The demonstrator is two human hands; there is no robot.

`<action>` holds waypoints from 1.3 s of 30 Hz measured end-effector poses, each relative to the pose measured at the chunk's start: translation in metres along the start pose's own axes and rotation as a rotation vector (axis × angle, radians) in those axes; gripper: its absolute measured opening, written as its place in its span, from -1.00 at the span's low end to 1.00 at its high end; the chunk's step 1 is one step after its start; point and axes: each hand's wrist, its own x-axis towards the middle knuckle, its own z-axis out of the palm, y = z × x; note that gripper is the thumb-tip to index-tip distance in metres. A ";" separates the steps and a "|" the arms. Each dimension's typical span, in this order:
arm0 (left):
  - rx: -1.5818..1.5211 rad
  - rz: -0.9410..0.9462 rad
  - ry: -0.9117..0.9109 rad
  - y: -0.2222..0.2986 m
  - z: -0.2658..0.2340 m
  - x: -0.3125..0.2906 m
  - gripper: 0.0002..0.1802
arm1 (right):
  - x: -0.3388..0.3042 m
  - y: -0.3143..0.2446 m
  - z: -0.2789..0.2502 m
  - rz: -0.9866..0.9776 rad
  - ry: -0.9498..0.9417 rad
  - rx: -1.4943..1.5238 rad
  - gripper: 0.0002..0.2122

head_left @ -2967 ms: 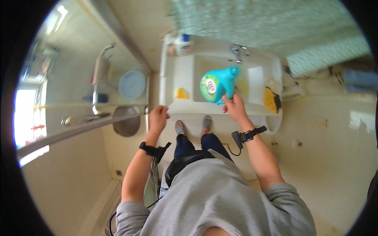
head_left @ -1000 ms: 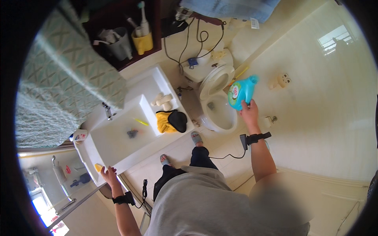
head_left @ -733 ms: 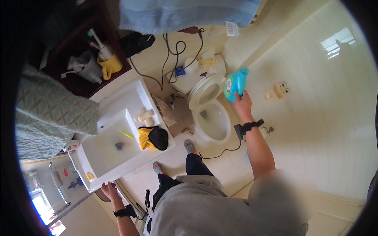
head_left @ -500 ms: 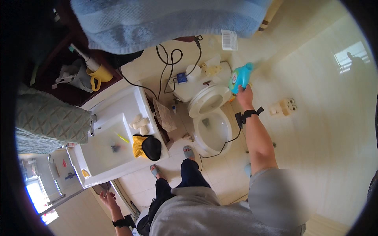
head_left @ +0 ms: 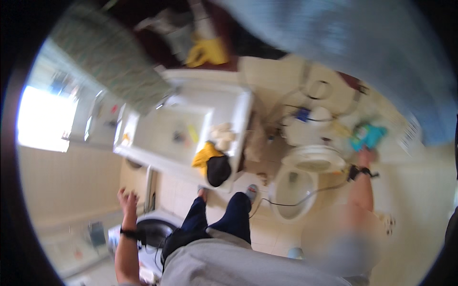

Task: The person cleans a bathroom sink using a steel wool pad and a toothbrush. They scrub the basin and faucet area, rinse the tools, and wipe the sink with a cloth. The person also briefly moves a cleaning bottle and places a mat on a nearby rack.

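My right hand (head_left: 366,155) reaches out on the far right and is closed around a teal bottle (head_left: 369,137) beside the toilet tank. Motion smears the bottle's outline. On the left, my left hand (head_left: 128,199) is raised in the air with fingers apart and nothing in it. Below the bottle, the toilet (head_left: 293,193) stands with its lid (head_left: 315,158) raised. To the left, the white washbasin (head_left: 160,157) has a yellow and black cloth item (head_left: 213,164) on its near right edge, next to some pale objects (head_left: 222,136).
Dark cables (head_left: 317,90) trail over the wall behind the toilet. A blue towel (head_left: 343,38) hangs at the top right and a patterned towel (head_left: 107,59) at the upper left. A yellow mug (head_left: 208,51) stands on a dark shelf. A black round opening (head_left: 155,231) lies by my left arm.
The view has turned, so the basin and toilet appear shifted right. My right hand still holds the bottle near the tank. My left hand remains raised and empty.
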 end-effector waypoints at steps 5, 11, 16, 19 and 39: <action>0.116 0.005 0.057 0.032 0.032 -0.011 -0.39 | 0.020 -0.010 -0.012 0.222 -0.169 0.609 -0.68; 0.136 -0.016 0.015 0.062 0.059 -0.009 -0.32 | 0.003 -0.020 -0.031 0.184 -0.190 0.469 -0.65; 0.086 -0.043 -0.006 0.059 0.079 0.021 -0.30 | -0.069 -0.049 -0.076 0.175 0.077 0.359 -0.33; 0.152 0.065 -0.019 0.051 0.090 0.045 -0.34 | -0.165 -0.086 -0.088 0.055 0.149 0.375 -0.40; 0.250 0.361 -0.526 0.026 0.091 0.214 -0.66 | -0.670 -0.448 0.239 -0.151 -1.002 -0.056 -0.54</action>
